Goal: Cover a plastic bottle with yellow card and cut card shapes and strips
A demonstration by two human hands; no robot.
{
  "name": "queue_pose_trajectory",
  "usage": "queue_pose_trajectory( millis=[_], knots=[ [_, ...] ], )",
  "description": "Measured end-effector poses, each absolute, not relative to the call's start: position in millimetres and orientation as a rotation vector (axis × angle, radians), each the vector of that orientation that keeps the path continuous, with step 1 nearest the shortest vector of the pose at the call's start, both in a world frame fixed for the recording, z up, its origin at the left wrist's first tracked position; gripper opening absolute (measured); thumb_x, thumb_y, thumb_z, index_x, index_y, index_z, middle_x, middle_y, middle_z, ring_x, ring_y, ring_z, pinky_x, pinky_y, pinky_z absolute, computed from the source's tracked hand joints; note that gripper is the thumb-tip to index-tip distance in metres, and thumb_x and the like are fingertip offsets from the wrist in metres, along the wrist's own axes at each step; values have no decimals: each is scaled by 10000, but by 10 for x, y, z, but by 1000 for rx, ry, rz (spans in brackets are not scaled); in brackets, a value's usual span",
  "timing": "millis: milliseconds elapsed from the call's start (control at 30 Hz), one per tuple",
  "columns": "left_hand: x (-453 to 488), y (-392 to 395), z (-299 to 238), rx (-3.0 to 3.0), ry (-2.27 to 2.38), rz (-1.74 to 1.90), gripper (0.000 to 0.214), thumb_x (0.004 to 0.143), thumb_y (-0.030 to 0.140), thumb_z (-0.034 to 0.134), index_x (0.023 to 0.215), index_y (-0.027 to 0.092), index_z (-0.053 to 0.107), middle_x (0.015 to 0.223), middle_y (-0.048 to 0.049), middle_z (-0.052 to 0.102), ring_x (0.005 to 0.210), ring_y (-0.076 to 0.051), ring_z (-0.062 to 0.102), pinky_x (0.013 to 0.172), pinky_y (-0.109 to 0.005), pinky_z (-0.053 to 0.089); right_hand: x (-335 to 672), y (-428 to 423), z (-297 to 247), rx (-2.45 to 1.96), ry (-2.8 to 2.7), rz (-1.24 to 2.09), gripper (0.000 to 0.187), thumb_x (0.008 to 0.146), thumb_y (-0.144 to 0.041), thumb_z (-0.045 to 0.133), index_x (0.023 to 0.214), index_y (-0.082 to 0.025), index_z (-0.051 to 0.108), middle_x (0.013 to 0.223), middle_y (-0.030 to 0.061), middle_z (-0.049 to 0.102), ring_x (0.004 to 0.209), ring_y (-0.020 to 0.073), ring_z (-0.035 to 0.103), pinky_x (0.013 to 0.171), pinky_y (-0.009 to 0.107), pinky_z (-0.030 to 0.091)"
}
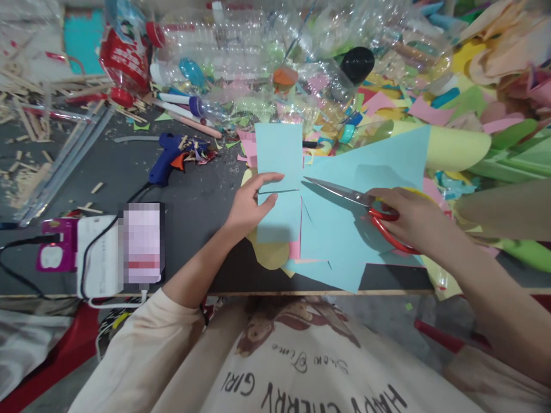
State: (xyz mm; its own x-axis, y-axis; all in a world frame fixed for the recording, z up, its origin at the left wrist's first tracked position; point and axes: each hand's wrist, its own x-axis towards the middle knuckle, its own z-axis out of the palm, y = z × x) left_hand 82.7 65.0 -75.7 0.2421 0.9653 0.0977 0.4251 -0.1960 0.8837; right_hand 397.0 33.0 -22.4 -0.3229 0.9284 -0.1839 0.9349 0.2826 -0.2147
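My left hand (252, 203) rests at the left edge of a light-blue paper strip (279, 152). Its index finger and thumb lie spread on the paper, either side of a dark slit or gap across it. In my right hand (407, 215) is a pair of scissors (340, 192) with red handles. The blades point left, and their tip is just right of the strip. Beneath them lies a larger light-blue sheet (336, 235) with an angled upper edge. Pink and yellow paper shows under the blue pieces.
A blue glue gun (166, 158) lies left of my left hand. A phone (144, 244) and a white power bank (97, 252) with cables are near the front edge. Plastic bottles (198, 43), paper scraps (381, 103) and wooden sticks (37, 115) crowd the back.
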Motion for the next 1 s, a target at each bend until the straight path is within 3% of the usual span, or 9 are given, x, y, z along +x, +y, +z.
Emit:
queue_pose_trajectory(
  millis=[333, 433, 533, 633, 700, 733, 800, 867, 1000],
  knots=[
    [840, 647, -775, 1767, 1324, 895, 270, 907, 245, 570, 1156, 242, 674, 1151, -39, 730, 490, -69, 349, 487, -244, 366, 4327, 226, -276, 1696, 2540, -486, 380, 913, -209, 483, 1282, -207, 572, 1100, 203, 706, 991, 368, 673, 824, 470, 536],
    [834, 637, -778, 1788, 1310, 901, 269, 930, 273, 553, 1171, 243, 669, 1160, -38, 727, 511, -78, 385, 501, -248, 378, 4246, 217, -124, 1837, 2472, -291, 307, 955, -302, 448, 1168, -200, 644, 1062, 199, 730, 985, 387, 685, 763, 457, 535],
    [830, 623, -770, 1799, 1300, 889, 277, 933, 277, 553, 1183, 238, 667, 1174, -43, 725, 513, -79, 399, 511, -251, 390, 4000, 250, 8, 2256, 2366, -204, 317, 971, -334, 390, 923, -201, 674, 919, 174, 743, 876, 331, 717, 702, 406, 513],
    [833, 619, -760, 1810, 1306, 867, 284, 928, 259, 559, 1190, 227, 663, 1182, -51, 725, 544, -82, 469, 540, -247, 421, 3624, 327, -74, 2422, 2454, -686, 262, 939, -389, 482, 910, -193, 654, 917, 139, 735, 844, 272, 707, 762, 383, 542],
    [839, 623, -750, 1813, 1306, 877, 291, 909, 218, 565, 1183, 216, 663, 1184, -56, 727, 626, -104, 566, 573, -247, 454, 3331, 391, -247, 2376, 2565, -1049, 314, 926, -425, 492, 1094, -201, 633, 1050, 126, 725, 872, 248, 699, 763, 385, 560],
    [844, 626, -744, 1816, 1303, 883, 297, 895, 194, 566, 1175, 212, 664, 1185, -58, 728, 691, -123, 614, 595, -248, 473, 3186, 425, -346, 2299, 2593, -1225, 391, 934, -429, 486, 1250, -217, 578, 1166, 125, 700, 957, 246, 690, 813, 398, 564],
    [854, 631, -728, 1828, 1296, 881, 310, 872, 155, 564, 1160, 207, 666, 1183, -61, 729, 855, -168, 675, 667, -257, 518, 2930, 495, -522, 2142, 2696, -1468, 490, 940, -435, 467, 1386, -236, 492, 1329, 134, 632, 1081, 244, 657, 903, 413, 551],
    [860, 633, -714, 1850, 1296, 855, 319, 862, 139, 556, 1153, 206, 667, 1173, -61, 730, 968, -196, 685, 748, -272, 551, 2760, 572, -638, 2176, 2738, -1563, 458, 948, -412, 433, 1350, -220, 541, 1372, 137, 606, 1156, 253, 622, 973, 424, 519],
    [852, 634, -723, 1920, 1297, 847, 318, 864, 114, 515, 1121, 212, 675, 1137, -60, 728, 1022, -204, 693, 837, -297, 574, 2721, 717, -756, 2468, 2640, -1653, 340, 929, -327, 411, 1088, -201, 684, 1077, 106, 703, 967, 246, 650, 905, 426, 526]
  ],
)
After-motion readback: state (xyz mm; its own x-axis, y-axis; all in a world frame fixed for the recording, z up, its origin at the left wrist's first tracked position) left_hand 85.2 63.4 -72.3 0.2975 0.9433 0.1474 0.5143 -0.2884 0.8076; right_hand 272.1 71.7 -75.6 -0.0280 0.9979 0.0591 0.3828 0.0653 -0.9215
